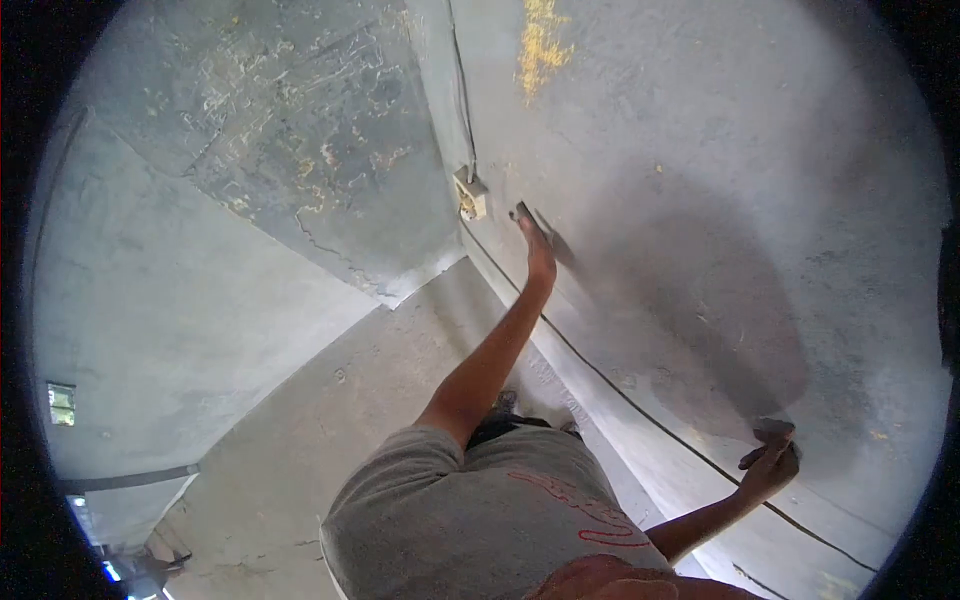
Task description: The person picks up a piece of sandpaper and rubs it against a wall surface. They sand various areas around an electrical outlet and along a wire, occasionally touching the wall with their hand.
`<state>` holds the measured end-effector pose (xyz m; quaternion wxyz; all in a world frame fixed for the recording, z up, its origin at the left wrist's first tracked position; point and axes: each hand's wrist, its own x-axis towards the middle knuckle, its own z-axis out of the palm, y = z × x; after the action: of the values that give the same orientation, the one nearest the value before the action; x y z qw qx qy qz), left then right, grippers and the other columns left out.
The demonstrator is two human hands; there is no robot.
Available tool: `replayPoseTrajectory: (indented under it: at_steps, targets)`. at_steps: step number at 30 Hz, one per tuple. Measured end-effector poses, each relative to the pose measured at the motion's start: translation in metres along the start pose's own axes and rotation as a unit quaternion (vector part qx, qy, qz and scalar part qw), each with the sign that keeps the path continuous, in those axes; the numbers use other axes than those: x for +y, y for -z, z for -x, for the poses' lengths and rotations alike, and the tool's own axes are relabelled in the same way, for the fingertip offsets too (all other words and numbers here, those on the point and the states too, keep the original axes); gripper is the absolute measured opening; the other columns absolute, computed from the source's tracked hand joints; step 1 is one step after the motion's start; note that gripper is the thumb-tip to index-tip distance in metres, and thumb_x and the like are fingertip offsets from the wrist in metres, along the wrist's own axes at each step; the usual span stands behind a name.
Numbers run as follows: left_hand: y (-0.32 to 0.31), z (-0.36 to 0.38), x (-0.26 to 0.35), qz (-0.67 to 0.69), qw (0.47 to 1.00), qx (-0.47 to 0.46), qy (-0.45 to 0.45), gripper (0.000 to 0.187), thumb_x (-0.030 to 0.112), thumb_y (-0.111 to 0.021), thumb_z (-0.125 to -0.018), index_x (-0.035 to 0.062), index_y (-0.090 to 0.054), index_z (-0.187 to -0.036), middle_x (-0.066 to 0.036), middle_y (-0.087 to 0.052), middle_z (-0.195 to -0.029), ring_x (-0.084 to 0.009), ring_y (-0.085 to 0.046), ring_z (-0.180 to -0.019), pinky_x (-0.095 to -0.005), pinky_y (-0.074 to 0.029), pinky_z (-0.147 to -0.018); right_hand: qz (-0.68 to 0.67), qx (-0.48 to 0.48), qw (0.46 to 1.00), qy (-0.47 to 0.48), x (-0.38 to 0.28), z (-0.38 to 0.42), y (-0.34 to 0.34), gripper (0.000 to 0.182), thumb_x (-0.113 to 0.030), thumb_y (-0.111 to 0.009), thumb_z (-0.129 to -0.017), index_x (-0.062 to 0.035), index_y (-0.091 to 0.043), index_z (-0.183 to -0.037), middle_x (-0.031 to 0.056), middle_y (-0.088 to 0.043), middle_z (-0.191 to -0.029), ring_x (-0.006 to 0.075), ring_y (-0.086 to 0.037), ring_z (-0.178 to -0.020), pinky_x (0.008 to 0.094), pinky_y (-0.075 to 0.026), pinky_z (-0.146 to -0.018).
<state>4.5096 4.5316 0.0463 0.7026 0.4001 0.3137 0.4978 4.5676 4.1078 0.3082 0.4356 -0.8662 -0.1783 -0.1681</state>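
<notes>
The wall (680,120) is seemingly being reached for by left hand (538,252) and right hand (772,464), grips unclear; next, care is being demanded near upper-centre box (472,195).

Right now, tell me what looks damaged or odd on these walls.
The left wall has cracked, flaking paint, its finish broken up. A yellow patch interrupts the grey of the right wall, beyond the left hand.

Lit unevenly, with a broad shadow (700,290) across the wall (630,90); bright at the small window (61,404), glaring at lower left; bowed by fisheye distortion, black at the corners.
</notes>
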Motion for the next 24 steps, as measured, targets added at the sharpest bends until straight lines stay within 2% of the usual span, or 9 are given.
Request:
replayPoseTrajectory:
  at_steps: [4, 5, 7, 12, 14, 18, 20, 21, 24]
  targets:
    - [0.048, -0.079, -0.027, -0.054, 0.996, -0.015, -0.065, 0.081, 0.069, -0.015, -0.087, 0.0156, 0.003, -0.146, -0.003, 0.005, -0.152, -0.0215, 0.002, -0.14, -0.0381, -0.003, -0.112, 0.034, -0.009, 0.994, 0.104, 0.004, -0.002, 0.004, 0.056, -0.04, -0.042, -0.096, 0.0003, -0.06, -0.062, 0.0044, -0.047, -0.04, 0.0116, -0.039, -0.03, 0.0264, -0.031, -0.035]
    - [0.049, -0.072, -0.015, -0.052, 0.997, -0.017, -0.06, 0.081, 0.069, -0.015, -0.087, 0.0156, 0.003, -0.146, -0.003, 0.005, -0.152, -0.0215, 0.002, -0.14, -0.0381, -0.003, -0.112, -0.006, 0.0, 1.0, 0.024, -0.005, 0.002, 0.001, 0.056, -0.041, -0.043, -0.096, 0.0004, -0.06, -0.062, 0.0044, -0.048, -0.04, 0.0117, -0.039, -0.03, 0.0266, -0.031, -0.036]
    - [0.034, -0.075, 0.014, 0.01, 0.992, 0.069, 0.104, 0.082, 0.068, -0.012, -0.087, 0.0125, 0.004, -0.145, -0.003, 0.002, -0.153, -0.022, -0.002, -0.139, -0.0356, -0.004, -0.112, -0.012, 0.003, 1.0, -0.007, -0.003, 0.003, 0.002, 0.056, -0.041, -0.043, -0.095, 0.0007, -0.06, -0.062, 0.0047, -0.049, -0.041, 0.0115, -0.039, -0.03, 0.0267, -0.031, -0.036]
    - [0.033, -0.034, -0.009, 0.003, 0.999, -0.037, 0.023, 0.083, 0.069, -0.015, -0.086, 0.0145, 0.004, -0.146, -0.005, 0.001, -0.152, -0.0232, -0.005, -0.139, -0.0385, -0.007, -0.112, -0.004, 0.015, 1.0, -0.024, -0.016, 0.002, -0.001, 0.057, -0.041, -0.043, -0.096, 0.0019, -0.06, -0.062, 0.0056, -0.05, -0.041, 0.0113, -0.043, -0.032, 0.0266, -0.032, -0.037]
    - [0.015, -0.004, 0.014, -0.063, 0.994, -0.029, 0.084, 0.087, 0.075, -0.016, -0.082, 0.0214, 0.011, -0.144, -0.004, 0.012, -0.152, -0.0262, -0.002, -0.14, -0.0459, -0.003, -0.111, 0.026, 0.004, 1.0, -0.01, -0.011, 0.0, 0.002, 0.059, -0.043, -0.042, -0.095, 0.0019, -0.059, -0.06, 0.0054, -0.05, -0.042, 0.012, -0.043, -0.033, 0.0271, -0.033, -0.037]
    - [0.019, -0.03, 0.018, 0.032, 0.983, 0.022, 0.181, 0.081, 0.068, -0.013, -0.088, 0.0126, 0.005, -0.145, -0.006, 0.002, -0.153, -0.0238, -0.003, -0.14, -0.0384, -0.006, -0.111, 0.078, -0.009, 0.997, -0.007, 0.019, 0.0, 0.007, 0.06, -0.048, -0.039, -0.095, 0.0012, -0.064, -0.07, 0.0061, -0.055, -0.047, 0.0119, -0.047, -0.035, 0.0279, -0.038, -0.041]
    - [0.07, -0.087, -0.05, -0.03, 0.997, -0.035, 0.056, 0.085, 0.07, -0.014, -0.087, 0.0115, 0.002, -0.146, -0.008, -0.002, -0.152, -0.0247, -0.005, -0.139, -0.0379, -0.008, -0.111, 0.074, -0.006, 0.997, -0.025, 0.02, 0.007, 0.009, 0.061, -0.049, -0.037, -0.095, 0.0007, -0.064, -0.071, 0.0055, -0.055, -0.047, 0.0121, -0.048, -0.036, 0.0283, -0.039, -0.043]
    - [0.056, -0.078, -0.015, 0.032, 0.989, 0.021, 0.142, 0.085, 0.07, -0.014, -0.087, 0.0107, -0.001, -0.146, -0.008, -0.005, -0.152, -0.0247, -0.006, -0.139, -0.0371, -0.007, -0.111, 0.065, -0.002, 0.998, -0.02, 0.015, 0.007, 0.007, 0.057, -0.046, -0.039, -0.096, 0.0, -0.06, -0.068, 0.0044, -0.05, -0.044, 0.0115, -0.045, -0.035, 0.0279, -0.036, -0.04]
    - [0.034, -0.062, 0.014, -0.027, 0.99, 0.079, 0.11, 0.085, 0.07, -0.015, -0.087, 0.0098, -0.001, -0.146, -0.009, -0.006, -0.152, -0.0244, -0.007, -0.139, -0.0372, -0.006, -0.111, 0.066, 0.007, 0.998, 0.005, 0.02, 0.0, 0.005, 0.052, -0.04, -0.04, -0.097, -0.0005, -0.056, -0.067, 0.0025, -0.044, -0.04, 0.0104, -0.041, -0.034, 0.0268, -0.033, -0.037]
